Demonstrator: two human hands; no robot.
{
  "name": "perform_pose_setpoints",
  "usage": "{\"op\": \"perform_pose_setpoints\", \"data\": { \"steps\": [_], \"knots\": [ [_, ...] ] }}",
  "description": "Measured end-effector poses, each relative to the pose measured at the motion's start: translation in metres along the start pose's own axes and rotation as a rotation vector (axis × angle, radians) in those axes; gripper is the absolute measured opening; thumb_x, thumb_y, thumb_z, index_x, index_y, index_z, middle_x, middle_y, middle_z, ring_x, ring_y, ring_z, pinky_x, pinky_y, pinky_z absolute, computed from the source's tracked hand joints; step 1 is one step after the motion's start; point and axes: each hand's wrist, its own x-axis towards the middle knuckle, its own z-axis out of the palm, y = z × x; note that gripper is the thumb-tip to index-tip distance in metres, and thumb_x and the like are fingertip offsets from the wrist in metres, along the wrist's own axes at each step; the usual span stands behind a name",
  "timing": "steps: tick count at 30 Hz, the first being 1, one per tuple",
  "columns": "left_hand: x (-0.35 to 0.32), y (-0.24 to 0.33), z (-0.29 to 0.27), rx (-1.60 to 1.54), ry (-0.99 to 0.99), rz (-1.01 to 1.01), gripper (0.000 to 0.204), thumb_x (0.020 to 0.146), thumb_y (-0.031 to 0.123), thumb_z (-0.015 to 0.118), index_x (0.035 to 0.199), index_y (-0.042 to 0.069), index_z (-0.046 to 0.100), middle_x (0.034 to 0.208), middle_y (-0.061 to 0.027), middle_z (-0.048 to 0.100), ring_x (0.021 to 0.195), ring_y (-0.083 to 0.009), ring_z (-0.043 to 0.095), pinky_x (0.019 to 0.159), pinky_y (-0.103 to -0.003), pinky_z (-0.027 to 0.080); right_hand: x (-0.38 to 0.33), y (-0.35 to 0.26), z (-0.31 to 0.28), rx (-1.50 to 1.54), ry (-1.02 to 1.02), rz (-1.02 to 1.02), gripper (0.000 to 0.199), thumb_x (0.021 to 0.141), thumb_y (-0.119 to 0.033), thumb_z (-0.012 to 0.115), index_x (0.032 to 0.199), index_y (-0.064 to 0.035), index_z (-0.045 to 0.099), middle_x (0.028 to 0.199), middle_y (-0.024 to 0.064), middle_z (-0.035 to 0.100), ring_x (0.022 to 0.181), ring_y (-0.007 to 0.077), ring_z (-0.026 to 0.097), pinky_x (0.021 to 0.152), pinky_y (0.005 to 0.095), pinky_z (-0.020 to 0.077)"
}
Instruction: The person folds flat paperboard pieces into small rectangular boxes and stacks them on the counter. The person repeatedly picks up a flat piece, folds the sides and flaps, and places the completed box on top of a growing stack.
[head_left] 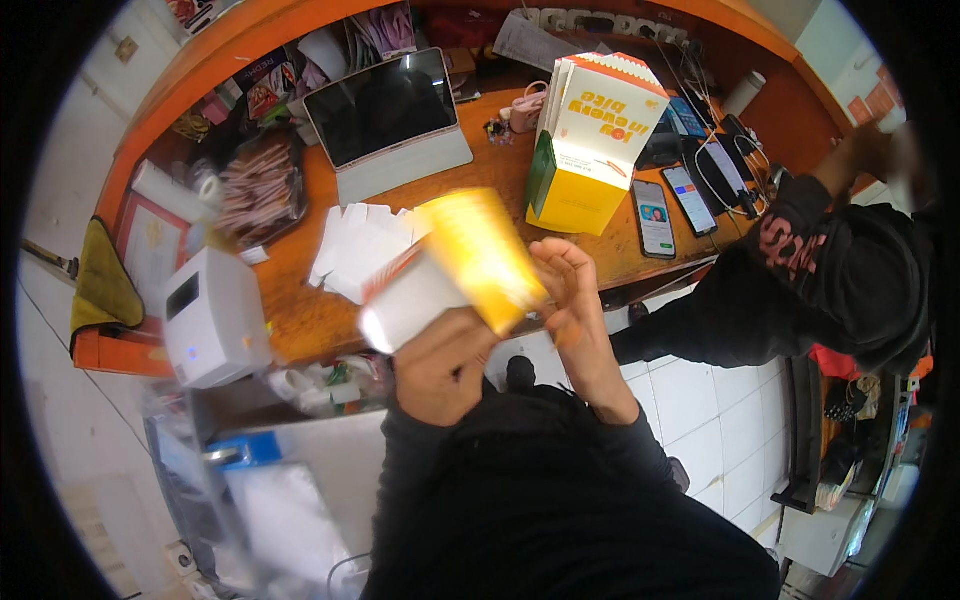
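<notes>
My left hand (440,365) is closed on a small paper carton, smeared by motion, with a yellow panel (480,255) and a white one. Its fingers are partly hidden by the carton. Just right of the yellow panel is my right hand (585,325), fingers loosely bent and apart from the thumb; whether it touches the carton's edge is unclear. White folded cartons (355,245) lie on the desk beyond my left hand. A stack of yellow and white food cartons (585,190) stands upright on the desk, farther back and to the right.
On the wooden desk (490,160) are a tablet (385,110), several phones (655,220) with cables, and a bag of brown packets (262,188). A white printer-like device (215,315) stands at the front left. Another person (790,270) in black is close on the right.
</notes>
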Motion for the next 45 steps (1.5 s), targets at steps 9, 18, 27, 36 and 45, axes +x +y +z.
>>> {"op": "perform_pose_setpoints", "data": {
  "steps": [9, 18, 27, 36, 45],
  "knots": [
    [0.010, 0.008, -0.008, 0.035, 0.108, 0.135, 0.052, 0.072, 0.029, 0.085, 0.110, -0.002, 0.068, 0.110, -0.0150, 0.062, 0.108, -0.0316, 0.060, 0.095, -0.042, 0.045, -0.023, -0.014, -0.025, -0.171, 0.277, -0.268, 0.067, 0.074, -0.017, 0.078, 0.130, -0.0019, 0.045, 0.117, 0.0112, 0.056, 0.106, 0.0238, 0.057, 0.088, 0.0357, 0.0499],
    [0.010, 0.006, -0.002, -0.010, 0.122, 0.021, 0.042, 0.073, 0.007, 0.082, 0.113, 0.004, 0.069, 0.112, -0.0124, 0.061, 0.105, -0.0275, 0.062, 0.087, -0.035, 0.049, 0.065, 0.000, -0.065, -1.722, 0.146, -0.440, 0.099, 0.051, 0.001, 0.076, 0.141, -0.0263, 0.046, 0.130, 0.0040, 0.048, 0.125, 0.0279, 0.040, 0.105, 0.0516, 0.0223],
    [0.014, -0.006, -0.006, 0.050, 0.166, -0.069, 0.040, 0.077, 0.001, 0.075, 0.115, 0.003, 0.066, 0.108, -0.0132, 0.061, 0.098, -0.0272, 0.061, 0.087, -0.033, 0.048, 0.168, 0.005, -0.117, -1.667, -0.164, -0.143, 0.111, 0.046, -0.014, 0.087, 0.145, -0.0252, 0.037, 0.135, 0.0109, 0.044, 0.127, 0.0358, 0.039, 0.095, 0.0548, 0.0441],
    [0.013, -0.035, -0.012, 0.073, 0.107, -0.279, 0.039, 0.081, 0.004, 0.070, 0.119, 0.006, 0.064, 0.109, -0.0134, 0.063, 0.100, -0.0274, 0.061, 0.086, -0.034, 0.047, 0.288, 0.039, -0.155, -1.397, -0.217, 0.594, 0.083, 0.083, -0.069, 0.041, 0.141, -0.0095, 0.048, 0.146, 0.0184, 0.045, 0.137, 0.0306, 0.042, 0.113, 0.0444, 0.0293],
    [-0.015, -0.101, -0.009, 0.185, -0.050, -0.546, 0.035, 0.084, 0.006, 0.067, 0.119, 0.006, 0.063, 0.112, -0.0173, 0.061, 0.106, -0.0339, 0.058, 0.092, -0.039, 0.046, 0.279, 0.072, -0.151, -1.755, 0.075, 0.262, 0.080, 0.077, -0.069, 0.047, 0.150, -0.0407, 0.031, 0.162, 0.0119, 0.013, 0.147, 0.0416, 0.012, 0.103, 0.0751, 0.0182]
  ]
}}
